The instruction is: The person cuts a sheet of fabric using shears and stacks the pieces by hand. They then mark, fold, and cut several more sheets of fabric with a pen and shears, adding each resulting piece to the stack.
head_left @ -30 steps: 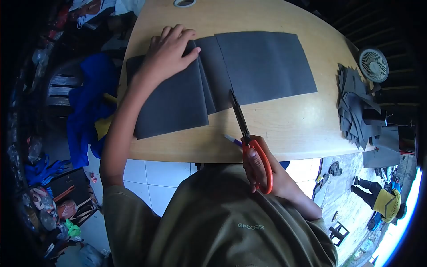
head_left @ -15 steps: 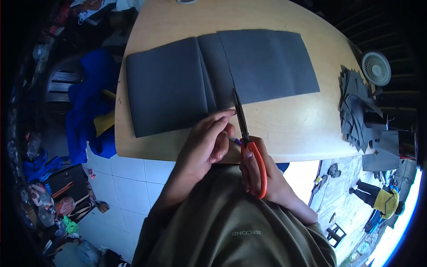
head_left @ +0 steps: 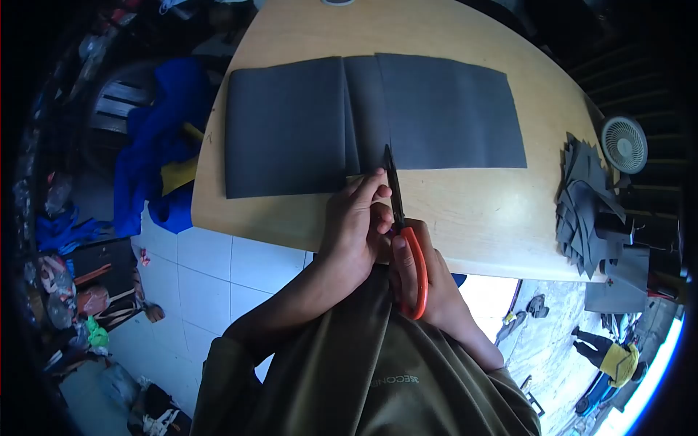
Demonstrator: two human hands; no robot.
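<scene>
A dark grey sheet (head_left: 291, 131) lies flat on the wooden table (head_left: 305, 29), with a fold left of its middle and a cut line or edge right of that. My right hand (head_left: 425, 272) is wrapped round the orange handles of the scissors (head_left: 412, 269). Their dark blades point away from me, tips over the sheet's near edge at the line. Close to the left of the blades is my left hand (head_left: 358, 218), its index finger stretched to the sheet's near edge and its other fingers curled. In the earlier view a thin purple and white item showed between the hands; now it is mostly hidden.
Cut grey pieces (head_left: 582, 207) are heaped at the table's right edge, near a small white fan (head_left: 624, 144). Blue and yellow cloth (head_left: 163, 145) hangs at the left. A person in a yellow top (head_left: 619, 365) is far off at the lower right.
The view has shifted and turned slightly. My left hand's index finger has moved in nearer the blades, at the sheet's near edge. My right hand still holds the scissors.
</scene>
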